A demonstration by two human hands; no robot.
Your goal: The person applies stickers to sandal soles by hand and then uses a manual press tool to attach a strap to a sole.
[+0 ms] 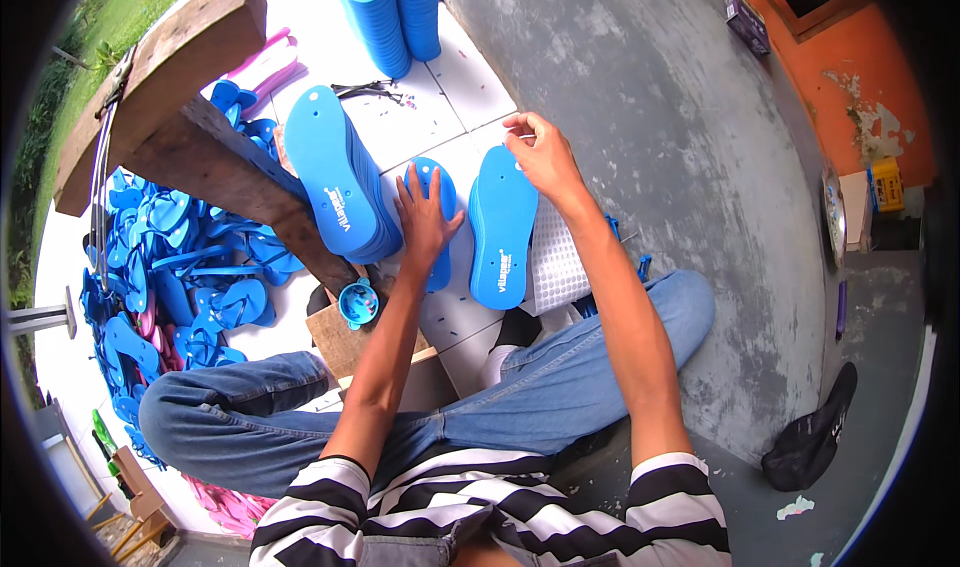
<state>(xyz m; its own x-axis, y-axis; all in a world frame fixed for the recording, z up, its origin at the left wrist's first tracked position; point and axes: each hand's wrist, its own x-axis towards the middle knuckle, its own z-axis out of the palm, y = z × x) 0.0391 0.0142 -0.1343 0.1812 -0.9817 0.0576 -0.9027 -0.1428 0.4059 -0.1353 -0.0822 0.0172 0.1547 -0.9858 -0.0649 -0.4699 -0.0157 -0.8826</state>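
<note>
White tile floor [440, 117]: left hand [425, 222] splayed flat on blue sole [437, 182], right hand [540, 152] fingers pinching toe end of 2nd sole [500, 229]; prob. light, bendy foam, grip by edges.

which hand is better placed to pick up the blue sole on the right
Right. The right hand already pinches the top end of that blue sole, at its toe. The left hand lies flat on the other sole beside it, so it would probably have to let go and cross over.
</note>
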